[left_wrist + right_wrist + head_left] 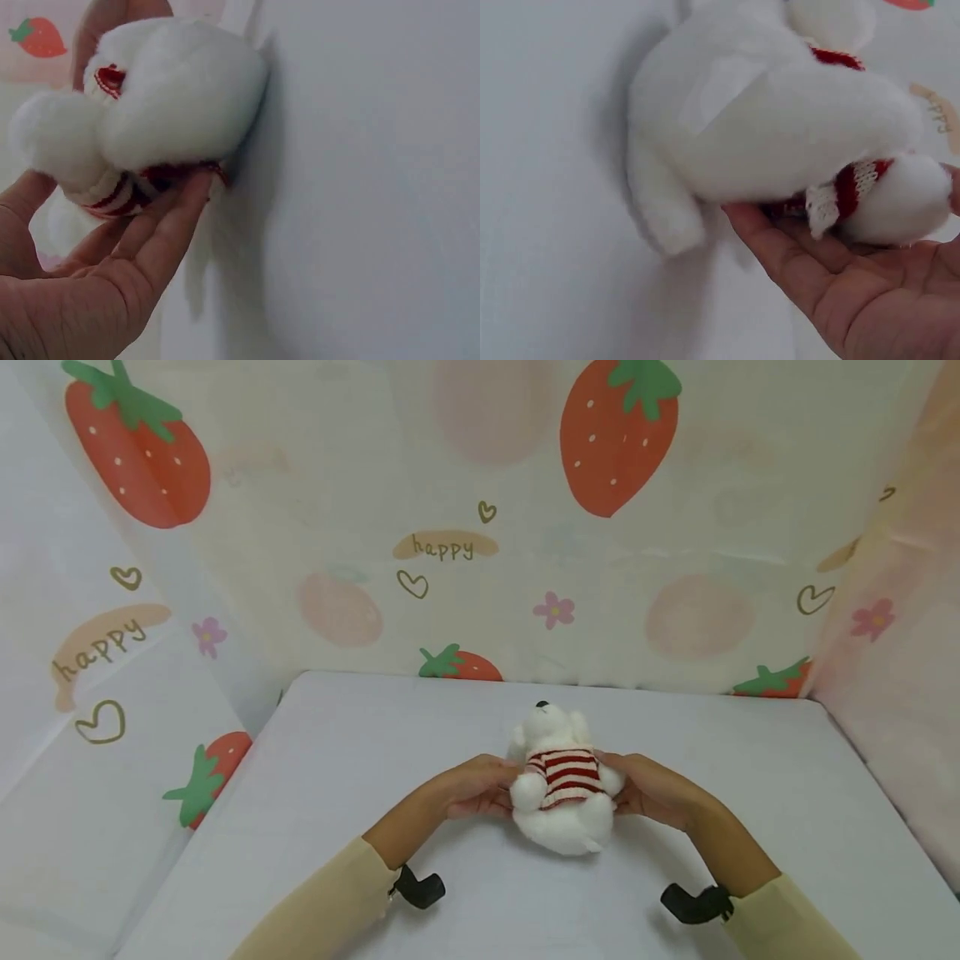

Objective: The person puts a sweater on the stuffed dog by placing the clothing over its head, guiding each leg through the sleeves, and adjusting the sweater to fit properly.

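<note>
My left hand point(476, 787) and right hand point(651, 790) press against either side of a white plush bear point(564, 785) in a red-and-white striped sweater point(567, 774), which rests on the white table point(300, 777) between my palms. Both hands are spread, fingers straight and laid flat along the toy's flanks; the wrist views show the left fingers point(169, 225) under the sweater's hem and the right fingers point(780, 247) beneath its body. Beyond my fingertips, the bear's head points toward a strawberry-print curtain point(450, 485) hung behind the table.
</note>
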The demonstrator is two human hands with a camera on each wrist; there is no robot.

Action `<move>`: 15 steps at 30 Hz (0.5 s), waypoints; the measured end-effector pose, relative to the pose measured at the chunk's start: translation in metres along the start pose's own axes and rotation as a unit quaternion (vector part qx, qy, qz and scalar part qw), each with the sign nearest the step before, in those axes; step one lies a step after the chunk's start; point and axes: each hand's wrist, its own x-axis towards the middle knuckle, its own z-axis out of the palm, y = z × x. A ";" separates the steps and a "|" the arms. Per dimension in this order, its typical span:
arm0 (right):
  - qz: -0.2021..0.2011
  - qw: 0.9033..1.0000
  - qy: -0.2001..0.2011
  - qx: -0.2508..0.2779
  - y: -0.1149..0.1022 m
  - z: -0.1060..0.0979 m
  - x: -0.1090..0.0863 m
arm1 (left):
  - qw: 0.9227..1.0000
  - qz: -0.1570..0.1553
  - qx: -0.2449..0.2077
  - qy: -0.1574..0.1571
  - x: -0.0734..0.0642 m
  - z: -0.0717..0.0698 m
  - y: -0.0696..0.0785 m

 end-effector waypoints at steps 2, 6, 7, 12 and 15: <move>-0.019 1.000 0.001 -0.003 -0.003 0.002 -0.002 | 0.999 0.017 0.023 0.020 -0.002 0.003 0.006; -0.062 0.998 0.006 -0.030 -0.011 0.009 -0.003 | 0.994 0.062 0.048 0.071 -0.003 0.006 0.016; -0.072 0.997 0.011 -0.040 -0.012 0.011 -0.003 | 0.993 0.073 0.051 0.083 -0.003 0.007 0.017; -0.133 0.985 0.045 -0.104 -0.012 0.020 -0.002 | 0.979 0.130 0.084 0.133 -0.006 0.007 0.016; -0.166 0.973 0.065 -0.146 -0.007 0.023 -0.002 | 0.967 0.173 0.107 0.152 -0.005 0.007 0.012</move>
